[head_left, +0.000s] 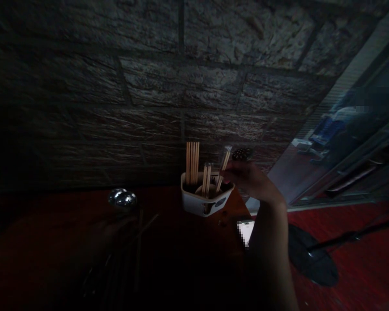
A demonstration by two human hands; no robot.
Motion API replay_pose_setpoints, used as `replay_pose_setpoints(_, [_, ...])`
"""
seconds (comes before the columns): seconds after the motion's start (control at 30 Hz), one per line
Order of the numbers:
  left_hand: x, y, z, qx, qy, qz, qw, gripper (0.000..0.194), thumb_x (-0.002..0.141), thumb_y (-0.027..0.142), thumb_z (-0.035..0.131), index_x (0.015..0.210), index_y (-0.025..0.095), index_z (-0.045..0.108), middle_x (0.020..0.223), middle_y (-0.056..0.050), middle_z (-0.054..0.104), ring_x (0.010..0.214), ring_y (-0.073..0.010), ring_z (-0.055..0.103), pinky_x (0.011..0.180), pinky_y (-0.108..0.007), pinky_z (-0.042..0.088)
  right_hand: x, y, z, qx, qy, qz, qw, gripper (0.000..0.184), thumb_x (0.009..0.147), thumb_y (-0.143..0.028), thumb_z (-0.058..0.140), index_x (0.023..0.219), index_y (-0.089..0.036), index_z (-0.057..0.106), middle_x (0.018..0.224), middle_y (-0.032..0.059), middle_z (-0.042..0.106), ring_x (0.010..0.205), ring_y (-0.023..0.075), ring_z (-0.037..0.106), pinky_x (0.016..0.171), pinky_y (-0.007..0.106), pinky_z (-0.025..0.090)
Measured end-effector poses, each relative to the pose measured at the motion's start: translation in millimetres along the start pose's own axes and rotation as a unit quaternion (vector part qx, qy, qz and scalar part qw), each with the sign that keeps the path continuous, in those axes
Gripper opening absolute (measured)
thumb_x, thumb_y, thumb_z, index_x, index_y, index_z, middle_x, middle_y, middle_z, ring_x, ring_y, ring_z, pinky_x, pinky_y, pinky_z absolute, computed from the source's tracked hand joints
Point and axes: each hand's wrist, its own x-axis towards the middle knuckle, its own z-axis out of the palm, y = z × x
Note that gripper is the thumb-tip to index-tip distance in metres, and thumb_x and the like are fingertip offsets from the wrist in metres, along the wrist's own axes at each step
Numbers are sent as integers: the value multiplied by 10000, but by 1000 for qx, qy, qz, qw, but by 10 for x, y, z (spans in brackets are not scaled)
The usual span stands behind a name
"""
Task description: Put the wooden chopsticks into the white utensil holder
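My right hand (249,179) reaches over the right end of a white holder (194,204). Its fingers are closed round a pair of chopsticks (226,162) in a clear wrapper, leaning with the lower ends inside the holder. A row of bare chopsticks (192,162) stands at the holder's left, and a shorter wrapped bundle (206,179) is in the middle. Deep shadow covers my left hand (112,229) at the lower left, so its fingers do not show clearly. Just above it are two shiny metal spoons (125,199). Thin loose sticks (138,242) lie beside that hand.
A stone-block wall (168,82) rises behind the reddish wooden table (162,196). Near the table's right edge lies a lit phone (246,231). A dark, light-dotted object (242,154) is behind my right hand. A round black stand base (314,259) rests on the red floor.
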Motion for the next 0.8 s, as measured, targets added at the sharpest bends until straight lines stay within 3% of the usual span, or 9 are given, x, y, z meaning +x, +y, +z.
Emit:
replay_pose_setpoints(0.1, [-62, 461, 320, 177, -51, 72, 980, 291, 586, 164, 864, 837, 296, 798, 888, -14, 781, 802, -221, 687, 677, -187, 526, 43, 114, 17, 5, -17, 13, 1000, 216, 819, -370, 632, 870, -173, 702, 709, 29, 684, 625, 136, 622, 547, 232, 446])
replay_pose_setpoints(0.23, [-35, 996, 958, 104, -77, 160, 979, 260, 689, 193, 804, 940, 258, 782, 862, -21, 772, 774, -200, 675, 703, -221, 521, 101, 197, 56, 12, -41, 17, 999, 227, 788, -305, 658, 990, -214, 708, 760, 22, 719, 626, 153, 660, 539, 234, 470])
replay_pose_setpoints(0.33, [143, 1160, 1437, 74, -91, 201, 973, 253, 764, 210, 741, 1016, 222, 746, 962, -46, 766, 800, -198, 697, 738, -274, 541, 123, 219, 82, 13, -58, 40, 997, 202, 784, -311, 652, 930, -203, 741, 773, 42, 734, 618, 176, 678, 536, 252, 493])
replay_pose_setpoints(0.43, [352, 1135, 1791, 42, -74, 201, 976, 222, 779, 207, 718, 998, 173, 716, 981, -90, 760, 814, -206, 716, 760, -317, 559, 137, 250, 99, 13, -71, 38, 997, 181, 772, -305, 647, 857, -196, 764, 746, 39, 732, 622, 172, 674, 561, 258, 510])
replay_pose_setpoints(0.57, [502, 1023, 2013, 16, -97, 176, 980, 282, 757, 169, 718, 1034, 134, 679, 967, -127, 758, 867, -225, 721, 776, -348, 570, 170, 309, 121, 20, -98, 6, 995, 234, 767, -291, 642, 945, -212, 772, 732, 28, 724, 595, 155, 652, 539, 245, 495])
replay_pose_setpoints(0.67, [528, 979, 2038, 0, -129, 168, 977, 231, 766, 160, 701, 996, 156, 686, 971, -111, 764, 886, -219, 725, 797, -350, 570, 193, 318, 144, 40, -116, 6, 992, 273, 767, -279, 636, 1005, -231, 760, 764, 21, 725, 583, 139, 637, 530, 235, 488])
replay_pose_setpoints(0.8, [532, 970, 2017, 15, -132, 179, 975, 117, 788, 138, 662, 891, 165, 712, 969, -98, 770, 899, -218, 724, 825, -350, 565, 196, 279, 161, 21, -122, 19, 992, 279, 779, -282, 629, 1020, -218, 753, 721, 13, 707, 589, 132, 628, 540, 223, 475])
